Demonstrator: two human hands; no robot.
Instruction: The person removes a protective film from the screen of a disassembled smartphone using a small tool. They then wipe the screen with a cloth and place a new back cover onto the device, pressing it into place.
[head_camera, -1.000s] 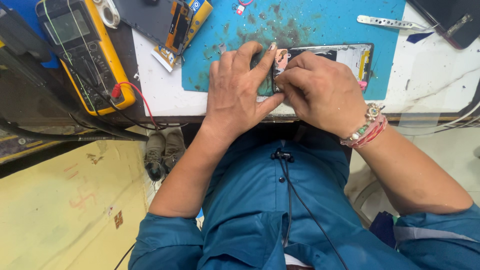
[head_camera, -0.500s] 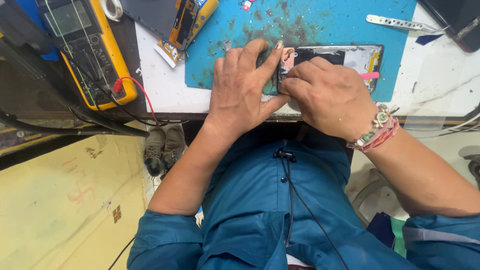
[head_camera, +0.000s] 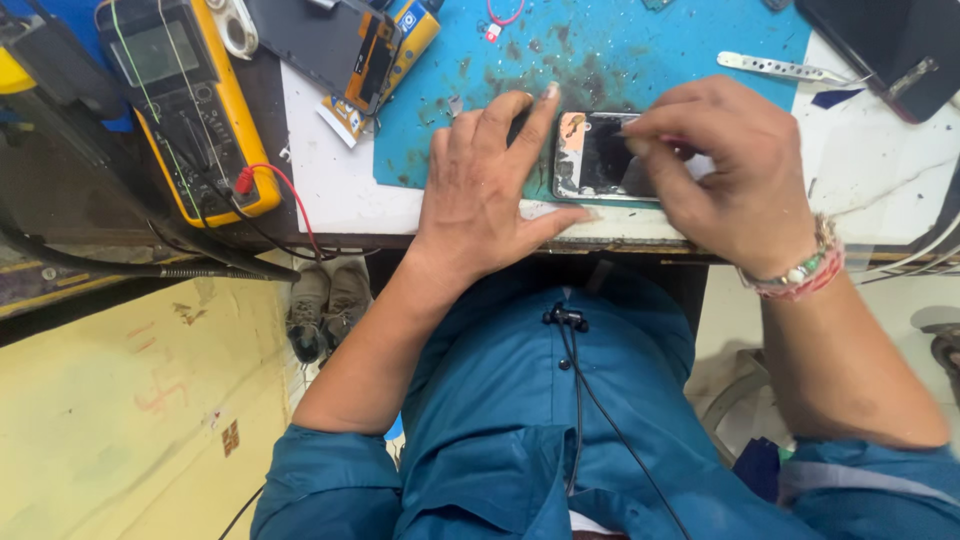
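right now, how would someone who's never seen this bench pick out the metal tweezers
Start at the blue work mat covering the far middle of the white bench. Follow its right edge, beyond the right hand working on the opened phone. There the metal tweezers lie flat, half on the mat, half on the white top: the only thin, silvery, pointed strip there, unlike the dark slab at the corner.

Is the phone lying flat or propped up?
Flat. The phone lies on the blue mat at the bench edge; the left hand presses on its end, the right hand pinches over it.
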